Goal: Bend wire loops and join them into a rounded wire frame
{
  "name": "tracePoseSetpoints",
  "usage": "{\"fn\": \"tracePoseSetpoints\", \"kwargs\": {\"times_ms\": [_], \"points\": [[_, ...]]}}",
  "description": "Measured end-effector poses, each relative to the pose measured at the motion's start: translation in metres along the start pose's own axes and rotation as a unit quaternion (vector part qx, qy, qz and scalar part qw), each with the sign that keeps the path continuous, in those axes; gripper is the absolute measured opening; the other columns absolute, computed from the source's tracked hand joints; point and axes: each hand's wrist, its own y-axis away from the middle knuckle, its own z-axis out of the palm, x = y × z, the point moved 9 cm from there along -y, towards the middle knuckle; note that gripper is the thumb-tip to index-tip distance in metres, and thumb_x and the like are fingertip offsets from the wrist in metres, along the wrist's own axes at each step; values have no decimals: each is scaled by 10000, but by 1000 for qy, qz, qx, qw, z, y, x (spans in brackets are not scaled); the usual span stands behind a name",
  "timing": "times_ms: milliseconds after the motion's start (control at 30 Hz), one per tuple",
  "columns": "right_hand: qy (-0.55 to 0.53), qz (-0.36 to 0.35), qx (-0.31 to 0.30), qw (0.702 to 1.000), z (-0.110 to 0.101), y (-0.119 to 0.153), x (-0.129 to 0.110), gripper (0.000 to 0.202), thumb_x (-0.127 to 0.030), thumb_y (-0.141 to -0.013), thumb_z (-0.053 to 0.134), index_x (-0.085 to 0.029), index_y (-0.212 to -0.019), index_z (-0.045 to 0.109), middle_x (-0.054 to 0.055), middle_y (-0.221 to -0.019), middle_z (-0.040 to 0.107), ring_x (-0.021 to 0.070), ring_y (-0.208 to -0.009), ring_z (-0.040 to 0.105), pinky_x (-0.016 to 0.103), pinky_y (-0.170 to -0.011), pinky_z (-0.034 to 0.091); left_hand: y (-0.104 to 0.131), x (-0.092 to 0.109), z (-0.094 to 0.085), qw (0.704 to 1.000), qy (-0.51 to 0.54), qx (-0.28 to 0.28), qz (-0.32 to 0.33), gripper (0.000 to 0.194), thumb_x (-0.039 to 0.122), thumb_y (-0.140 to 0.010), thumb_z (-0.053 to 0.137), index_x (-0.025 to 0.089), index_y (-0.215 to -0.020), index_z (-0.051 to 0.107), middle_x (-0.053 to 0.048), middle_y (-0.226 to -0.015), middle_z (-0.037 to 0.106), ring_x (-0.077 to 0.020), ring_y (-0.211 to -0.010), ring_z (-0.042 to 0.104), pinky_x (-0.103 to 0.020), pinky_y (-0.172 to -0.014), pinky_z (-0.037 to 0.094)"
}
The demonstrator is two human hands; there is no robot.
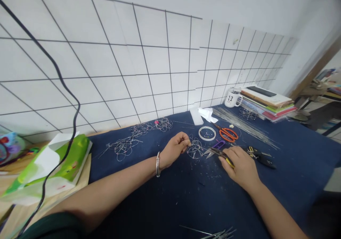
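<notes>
My left hand (176, 147), with a silver bangle (158, 164) at the wrist, is closed in a pinch on a bundle of looped thin wire (195, 150). The loops hang to the right of the fingertips, just above or on the dark blue cloth. In my right hand (239, 162) is a pair of pliers (226, 157) with yellow on the handles, its jaws pointing left toward the wire. Purple-handled scissors (218, 144) lie right behind the pliers, blades partly covered. The pliers' jaws look close to the wire loops, but contact cannot be made out.
A round white dish (207, 133) of beads, orange-handled scissors (228, 134) and black-handled pliers (262, 157) lie around the hands. Straight wires (245, 125), a mug (233, 98) and stacked books (269, 102) stand behind. Wire coils (124, 148) and a green tissue pack (71, 160) are left.
</notes>
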Motion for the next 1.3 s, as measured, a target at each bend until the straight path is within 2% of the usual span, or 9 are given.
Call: {"fn": "tracePoseSetpoints", "kwargs": {"times_ms": [167,367,500,667,900,1133,1300], "points": [[-7,-11,-20,1000,2,1,-3,234,-343,-821,466,-169,-922,586,74,-841,562,192,-814,509,317,-728,391,-1,-2,-1,1000,21,4,-1,106,236,-827,458,140,-782,466,57,-551,400,-38,-458,313,-167,-474,273],[-17,-72,-64,995,14,1,-28,211,-313,-825,457,-172,-913,587,68,-823,550,177,-769,477,318,-719,370,2,-4,6,999,49,-8,-15,123,254,-822,477,144,-774,455,58,-557,399,-34,-452,304,-169,-468,259],[-6,-87,-70,994,19,0,-40,201,-296,-824,450,-168,-889,591,66,-793,543,172,-743,461,305,-683,365,6,-5,13,997,69,-16,-28,128,261,-819,488,143,-785,455,50,-585,416,-31,-453,304,-170,-464,255],[-6,-71,-68,995,14,0,-32,216,-306,-826,450,-177,-925,592,67,-815,555,173,-758,481,315,-706,372,6,-6,11,997,71,-6,-28,137,267,-819,490,141,-777,460,45,-596,432,-30,-455,313,-170,-468,267],[-40,-11,-19,999,3,0,-12,232,-329,-818,473,-177,-954,585,78,-876,572,197,-829,517,334,-749,399,5,-6,9,998,60,0,-30,137,269,-815,490,141,-774,460,44,-602,441,-31,-456,324,-169,-467,275],[-95,9,-44,994,11,0,-13,232,-329,-814,483,-194,-983,567,70,-896,571,194,-840,525,331,-752,421,11,0,22,998,23,-54,-34,128,268,-819,479,143,-795,473,58,-564,405,-37,-450,311,-174,-475,283],[-126,-3,-48,991,12,1,-15,221,-328,-810,490,-200,-975,564,66,-896,570,186,-828,529,328,-749,429,15,8,29,995,-24,-96,-14,147,277,-826,466,134,-797,483,55,-563,396,-46,-474,322,-178,-490,287]]}}
